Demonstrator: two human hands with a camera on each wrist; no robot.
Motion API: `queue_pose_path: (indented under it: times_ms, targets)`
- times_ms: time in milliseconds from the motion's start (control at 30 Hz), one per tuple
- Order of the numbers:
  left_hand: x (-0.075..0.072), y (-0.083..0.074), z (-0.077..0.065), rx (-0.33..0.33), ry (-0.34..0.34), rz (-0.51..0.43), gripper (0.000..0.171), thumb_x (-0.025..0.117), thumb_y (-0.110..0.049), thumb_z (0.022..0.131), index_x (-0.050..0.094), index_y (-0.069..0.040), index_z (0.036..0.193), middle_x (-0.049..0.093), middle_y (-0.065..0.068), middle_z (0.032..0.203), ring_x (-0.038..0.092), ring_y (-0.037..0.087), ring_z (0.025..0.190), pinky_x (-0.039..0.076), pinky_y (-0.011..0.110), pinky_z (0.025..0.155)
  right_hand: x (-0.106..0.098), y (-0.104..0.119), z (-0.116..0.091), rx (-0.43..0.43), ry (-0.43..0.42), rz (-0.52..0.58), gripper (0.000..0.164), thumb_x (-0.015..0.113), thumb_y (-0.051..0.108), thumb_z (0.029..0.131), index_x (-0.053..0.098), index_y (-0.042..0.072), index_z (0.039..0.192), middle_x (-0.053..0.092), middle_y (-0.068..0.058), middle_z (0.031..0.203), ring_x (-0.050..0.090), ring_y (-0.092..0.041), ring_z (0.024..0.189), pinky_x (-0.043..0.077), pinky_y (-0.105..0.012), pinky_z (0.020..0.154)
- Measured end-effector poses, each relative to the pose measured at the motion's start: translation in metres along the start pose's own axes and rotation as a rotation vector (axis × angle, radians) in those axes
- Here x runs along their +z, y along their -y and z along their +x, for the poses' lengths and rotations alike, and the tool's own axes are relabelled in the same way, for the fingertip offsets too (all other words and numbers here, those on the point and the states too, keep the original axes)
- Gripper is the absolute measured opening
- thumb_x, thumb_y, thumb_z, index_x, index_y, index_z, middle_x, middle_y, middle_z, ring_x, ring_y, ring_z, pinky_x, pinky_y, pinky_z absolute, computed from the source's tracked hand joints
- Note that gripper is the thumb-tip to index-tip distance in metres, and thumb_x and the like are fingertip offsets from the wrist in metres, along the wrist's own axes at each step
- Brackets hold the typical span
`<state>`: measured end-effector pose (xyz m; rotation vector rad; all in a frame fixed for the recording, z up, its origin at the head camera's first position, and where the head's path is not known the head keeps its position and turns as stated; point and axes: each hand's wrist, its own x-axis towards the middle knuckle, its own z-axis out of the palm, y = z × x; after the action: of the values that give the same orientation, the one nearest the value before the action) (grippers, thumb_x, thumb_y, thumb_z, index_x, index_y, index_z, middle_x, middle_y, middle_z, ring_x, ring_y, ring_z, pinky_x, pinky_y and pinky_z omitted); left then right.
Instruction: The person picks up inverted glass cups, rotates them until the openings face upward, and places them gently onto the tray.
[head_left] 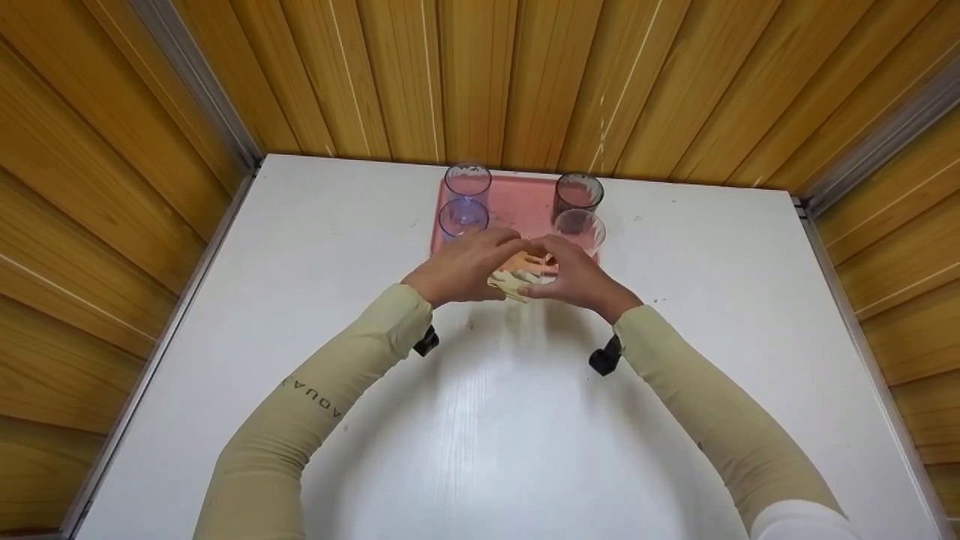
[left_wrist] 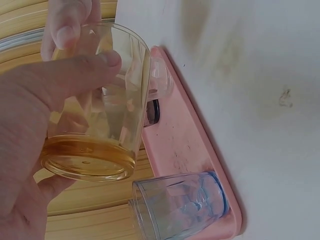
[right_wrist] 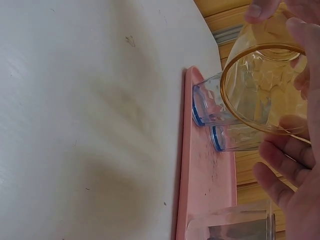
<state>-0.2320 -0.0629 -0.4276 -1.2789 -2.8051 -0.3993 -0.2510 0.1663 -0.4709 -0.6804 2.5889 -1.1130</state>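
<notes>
Both hands hold a transparent amber drinking glass point(head_left: 514, 283) above the table, just in front of the pink tray. My left hand point(head_left: 465, 266) grips it, the thumb lying along the faceted side in the left wrist view, near the thick amber base point(left_wrist: 87, 155). From the other side my right hand point(head_left: 581, 277) has its thumb and fingers curled round the glass near its open rim point(right_wrist: 225, 82). The glass is tilted, and I see nothing inside it. Part of its outline is hidden by the hands in the head view.
The pink tray point(head_left: 517, 202) lies at the table's point(head_left: 352, 225) far edge. Two bluish glasses, one nearer point(head_left: 463, 214) and one farther point(head_left: 469, 180), stand on its left. A dark grey glass point(head_left: 579, 193) and a clear glass point(head_left: 585, 229) stand on its right. Wood-panelled walls point(head_left: 480, 82) enclose the table.
</notes>
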Motion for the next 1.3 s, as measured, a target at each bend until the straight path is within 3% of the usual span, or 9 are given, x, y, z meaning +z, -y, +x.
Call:
queue_pose_path:
  times_ms: [233,433,700,900,1100,1300]
  targets:
    - [-0.001,0.0,-0.001,-0.051,0.001,0.027,0.084,0.082,-0.037,0.075,0.038,-0.025,0.145,0.049,0.0,0.14,0.047,0.019,0.132,0.039,0.042,0.113,0.0,0.0,0.0,-0.016,-0.018,0.077,0.075,0.078,0.049,0.076,0.045,0.029,0.14,0.052,0.002,0.131,0.051,-0.022,0.119,0.048,-0.044,0.101]
    - [-0.002,-0.001,-0.001,-0.094,-0.022,0.044,0.085,0.08,-0.045,0.075,0.035,-0.027,0.145,0.049,-0.002,0.139,0.052,0.019,0.127,0.043,0.042,0.109,-0.001,0.003,0.001,-0.022,-0.01,0.192,0.072,0.075,0.042,0.082,0.04,0.029,0.143,0.049,-0.002,0.138,0.052,-0.032,0.123,0.05,-0.046,0.1]
    - [-0.004,-0.001,0.0,-0.135,-0.034,0.026,0.085,0.077,-0.05,0.076,0.034,-0.022,0.143,0.048,-0.002,0.138,0.055,0.017,0.122,0.047,0.037,0.105,-0.007,0.013,0.0,0.029,-0.018,0.225,0.073,0.07,0.042,0.087,0.033,0.03,0.148,0.039,-0.001,0.15,0.045,-0.027,0.133,0.044,-0.049,0.108]
    - [-0.005,-0.001,-0.001,-0.148,-0.064,-0.001,0.084,0.075,-0.052,0.077,0.033,-0.021,0.143,0.048,-0.001,0.139,0.058,0.019,0.118,0.049,0.037,0.103,-0.009,0.012,0.0,0.034,-0.029,0.274,0.067,0.066,0.035,0.091,0.033,0.027,0.149,0.04,-0.006,0.148,0.047,-0.029,0.133,0.042,-0.053,0.108]
    - [-0.005,-0.001,0.0,-0.161,-0.083,-0.036,0.086,0.073,-0.053,0.079,0.03,-0.021,0.146,0.044,-0.001,0.143,0.058,0.019,0.12,0.049,0.038,0.103,-0.013,0.017,-0.005,0.049,-0.006,0.38,0.061,0.056,0.033,0.098,0.031,0.014,0.15,0.043,-0.02,0.143,0.047,-0.037,0.132,0.052,-0.046,0.097]
    - [-0.003,-0.002,-0.001,-0.148,-0.104,-0.045,0.086,0.072,-0.054,0.079,0.03,-0.023,0.147,0.042,-0.001,0.143,0.058,0.018,0.119,0.05,0.038,0.103,-0.01,0.015,-0.006,0.066,-0.039,0.331,0.068,0.064,0.04,0.091,0.036,0.018,0.149,0.049,-0.014,0.14,0.056,-0.026,0.121,0.056,-0.032,0.091]
